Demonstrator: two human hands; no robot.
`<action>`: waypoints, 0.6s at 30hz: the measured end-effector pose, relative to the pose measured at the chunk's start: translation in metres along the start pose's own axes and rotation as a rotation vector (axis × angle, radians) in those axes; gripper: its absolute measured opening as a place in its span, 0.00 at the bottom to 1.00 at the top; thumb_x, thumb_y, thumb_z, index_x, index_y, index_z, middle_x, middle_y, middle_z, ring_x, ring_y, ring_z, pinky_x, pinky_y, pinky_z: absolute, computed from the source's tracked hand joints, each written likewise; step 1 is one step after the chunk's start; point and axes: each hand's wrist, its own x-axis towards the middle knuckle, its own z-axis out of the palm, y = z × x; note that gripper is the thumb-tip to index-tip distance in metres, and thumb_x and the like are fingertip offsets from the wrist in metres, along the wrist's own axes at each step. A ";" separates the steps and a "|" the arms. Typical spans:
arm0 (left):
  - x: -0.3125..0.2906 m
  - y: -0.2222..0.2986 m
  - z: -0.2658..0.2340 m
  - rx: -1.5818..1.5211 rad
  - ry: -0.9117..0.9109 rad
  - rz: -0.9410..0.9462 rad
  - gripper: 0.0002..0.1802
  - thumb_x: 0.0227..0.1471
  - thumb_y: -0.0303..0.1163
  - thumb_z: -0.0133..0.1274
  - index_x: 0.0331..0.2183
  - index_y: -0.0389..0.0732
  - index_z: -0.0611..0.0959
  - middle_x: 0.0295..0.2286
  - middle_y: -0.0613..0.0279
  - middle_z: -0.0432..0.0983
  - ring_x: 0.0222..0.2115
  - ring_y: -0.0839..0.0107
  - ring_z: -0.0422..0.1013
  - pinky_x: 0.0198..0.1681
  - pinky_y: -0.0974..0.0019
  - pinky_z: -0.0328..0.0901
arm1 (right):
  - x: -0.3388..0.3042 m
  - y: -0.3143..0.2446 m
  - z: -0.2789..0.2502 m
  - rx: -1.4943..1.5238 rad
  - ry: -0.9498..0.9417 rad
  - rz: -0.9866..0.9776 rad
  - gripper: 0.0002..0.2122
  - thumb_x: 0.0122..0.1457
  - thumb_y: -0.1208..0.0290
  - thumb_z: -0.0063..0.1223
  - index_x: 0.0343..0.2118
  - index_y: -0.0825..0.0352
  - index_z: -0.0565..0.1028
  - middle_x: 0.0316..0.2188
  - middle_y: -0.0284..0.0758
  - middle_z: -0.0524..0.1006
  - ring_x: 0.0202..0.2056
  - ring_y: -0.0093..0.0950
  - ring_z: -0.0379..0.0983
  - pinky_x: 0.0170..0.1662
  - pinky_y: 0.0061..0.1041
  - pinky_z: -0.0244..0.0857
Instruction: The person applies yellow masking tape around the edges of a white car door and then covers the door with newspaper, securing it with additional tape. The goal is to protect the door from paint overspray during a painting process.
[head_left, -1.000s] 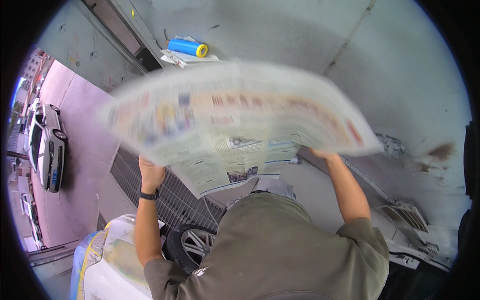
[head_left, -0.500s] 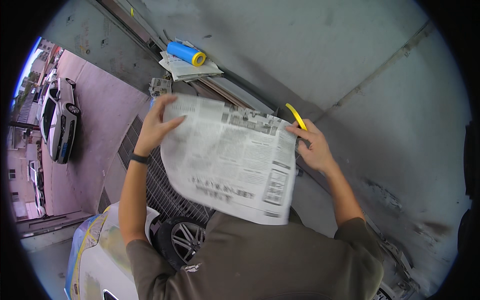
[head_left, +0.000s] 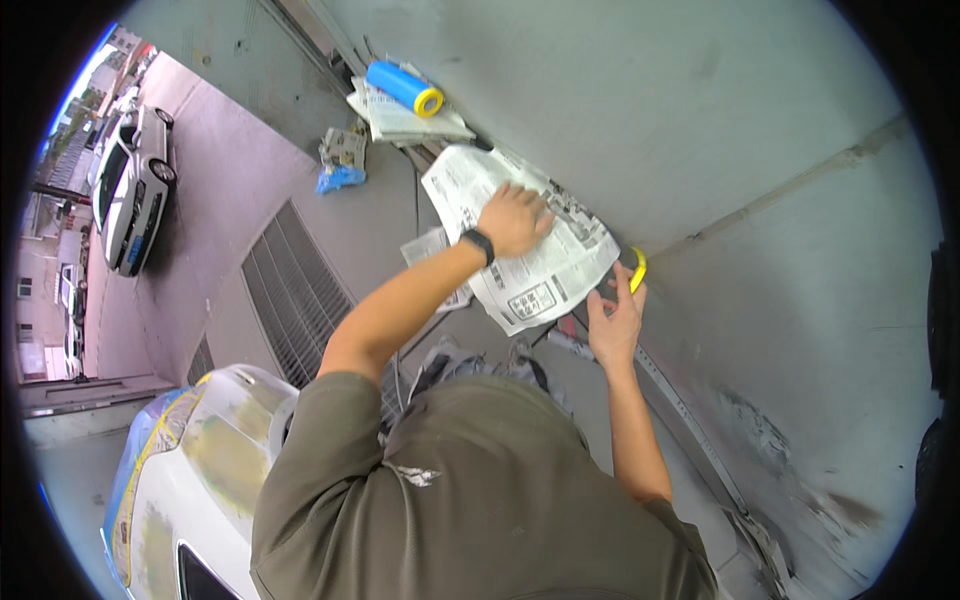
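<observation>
A sheet of newspaper [head_left: 575, 268] is spread out in front of me, its far side against the foot of the grey wall. My left hand [head_left: 514, 220] lies palm down on the middle of the sheet, fingers out over the print. At the sheet's right corner is my right hand [head_left: 615, 325], its fingers round a yellow roll of tape [head_left: 640, 270] seen nearly edge-on. The fingertips also come close to the paper's edge; whether they pinch it I cannot tell.
Beyond the sheet, a blue roll with a yellow end [head_left: 400, 88] rests on stacked newspapers [head_left: 410, 122]. Crumpled paper [head_left: 343, 150] lies beside blue plastic [head_left: 340, 178]. A floor grating [head_left: 292, 285] runs at left, near a partly masked white car [head_left: 200, 480]. The wall [head_left: 780, 270] bounds the right.
The newspaper has gone from being held up between both hands to lying lower against the wall. My left hand has moved right onto its middle. The right hand has lowered with the tape.
</observation>
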 end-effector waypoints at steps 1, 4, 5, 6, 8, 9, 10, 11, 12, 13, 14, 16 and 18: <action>0.008 -0.006 0.003 0.055 -0.025 -0.011 0.29 0.68 0.51 0.39 0.56 0.44 0.82 0.56 0.52 0.77 0.59 0.53 0.69 0.69 0.44 0.52 | -0.007 0.005 -0.001 -0.025 0.010 -0.008 0.29 0.61 0.75 0.60 0.66 0.66 0.68 0.60 0.46 0.65 0.56 0.39 0.70 0.51 0.32 0.73; 0.044 -0.021 0.004 0.086 -0.263 -0.124 0.30 0.66 0.55 0.39 0.49 0.46 0.88 0.51 0.54 0.82 0.56 0.53 0.74 0.67 0.44 0.53 | -0.029 0.010 -0.005 -0.082 0.010 -0.024 0.27 0.61 0.75 0.59 0.65 0.64 0.71 0.60 0.45 0.65 0.57 0.41 0.69 0.55 0.34 0.70; 0.056 -0.021 0.003 0.073 -0.410 -0.155 0.31 0.63 0.53 0.39 0.54 0.47 0.86 0.57 0.56 0.78 0.60 0.53 0.71 0.69 0.39 0.48 | -0.036 0.010 -0.006 -0.111 -0.009 -0.036 0.27 0.61 0.75 0.59 0.64 0.64 0.71 0.60 0.45 0.66 0.57 0.41 0.69 0.55 0.34 0.70; 0.061 -0.017 0.002 0.054 -0.407 -0.114 0.30 0.61 0.50 0.42 0.55 0.47 0.85 0.58 0.54 0.77 0.62 0.53 0.69 0.70 0.35 0.44 | -0.044 0.008 -0.004 -0.121 -0.045 -0.038 0.26 0.61 0.75 0.59 0.64 0.64 0.72 0.59 0.45 0.66 0.57 0.41 0.69 0.55 0.34 0.70; 0.058 -0.004 -0.004 0.039 -0.369 -0.110 0.23 0.58 0.43 0.49 0.50 0.51 0.89 0.52 0.52 0.82 0.58 0.55 0.74 0.71 0.35 0.40 | -0.063 0.004 0.004 -0.283 -0.103 -0.187 0.24 0.61 0.76 0.59 0.61 0.67 0.74 0.57 0.47 0.68 0.57 0.42 0.69 0.56 0.36 0.68; 0.050 0.004 -0.010 0.021 -0.265 -0.090 0.19 0.54 0.41 0.53 0.43 0.48 0.91 0.45 0.55 0.86 0.54 0.56 0.77 0.71 0.35 0.40 | -0.073 0.002 0.009 -0.330 -0.166 -0.254 0.25 0.61 0.77 0.58 0.63 0.67 0.72 0.56 0.46 0.68 0.57 0.40 0.68 0.54 0.34 0.69; 0.036 0.014 -0.018 0.050 -0.094 -0.064 0.17 0.56 0.41 0.52 0.39 0.43 0.90 0.41 0.54 0.85 0.49 0.58 0.78 0.72 0.39 0.44 | -0.083 0.002 0.016 -0.369 -0.206 -0.292 0.26 0.62 0.77 0.57 0.64 0.68 0.70 0.56 0.46 0.68 0.57 0.38 0.68 0.53 0.32 0.70; 0.017 0.022 -0.026 -0.040 0.130 -0.052 0.17 0.58 0.42 0.53 0.38 0.41 0.89 0.39 0.56 0.85 0.50 0.59 0.77 0.72 0.41 0.45 | -0.096 0.002 0.028 -0.222 -0.175 -0.188 0.26 0.63 0.77 0.57 0.65 0.68 0.69 0.55 0.45 0.68 0.55 0.36 0.69 0.52 0.31 0.70; -0.005 0.027 -0.036 -0.190 0.236 -0.023 0.16 0.58 0.42 0.55 0.39 0.40 0.87 0.41 0.58 0.84 0.52 0.61 0.74 0.73 0.42 0.45 | -0.110 0.004 0.040 -0.076 -0.120 -0.055 0.27 0.64 0.77 0.56 0.66 0.68 0.67 0.54 0.44 0.69 0.53 0.33 0.70 0.51 0.29 0.71; -0.026 0.026 -0.045 -0.337 0.319 -0.009 0.13 0.56 0.38 0.58 0.40 0.42 0.87 0.43 0.59 0.82 0.52 0.61 0.73 0.72 0.43 0.46 | -0.118 0.007 0.047 0.085 -0.083 0.055 0.27 0.64 0.77 0.56 0.67 0.68 0.65 0.53 0.44 0.69 0.52 0.30 0.71 0.50 0.27 0.71; -0.048 0.019 -0.052 -0.471 0.493 -0.024 0.13 0.55 0.36 0.59 0.41 0.43 0.87 0.44 0.59 0.81 0.52 0.61 0.73 0.71 0.44 0.47 | -0.124 0.010 0.051 0.182 -0.012 0.205 0.28 0.66 0.77 0.56 0.68 0.68 0.62 0.50 0.40 0.70 0.44 0.24 0.72 0.47 0.23 0.72; -0.090 -0.004 -0.050 -0.721 0.808 -0.062 0.13 0.54 0.33 0.59 0.42 0.45 0.87 0.45 0.59 0.80 0.52 0.60 0.73 0.70 0.44 0.48 | -0.132 0.020 0.051 0.349 0.152 0.327 0.23 0.66 0.76 0.56 0.64 0.70 0.67 0.48 0.37 0.72 0.38 0.22 0.73 0.46 0.23 0.73; -0.132 -0.056 -0.019 -0.724 0.888 -0.246 0.15 0.51 0.29 0.58 0.43 0.45 0.84 0.44 0.58 0.79 0.49 0.56 0.74 0.64 0.44 0.55 | -0.136 0.030 0.045 0.139 -0.086 0.522 0.20 0.66 0.73 0.58 0.59 0.69 0.72 0.47 0.36 0.72 0.38 0.23 0.73 0.45 0.24 0.73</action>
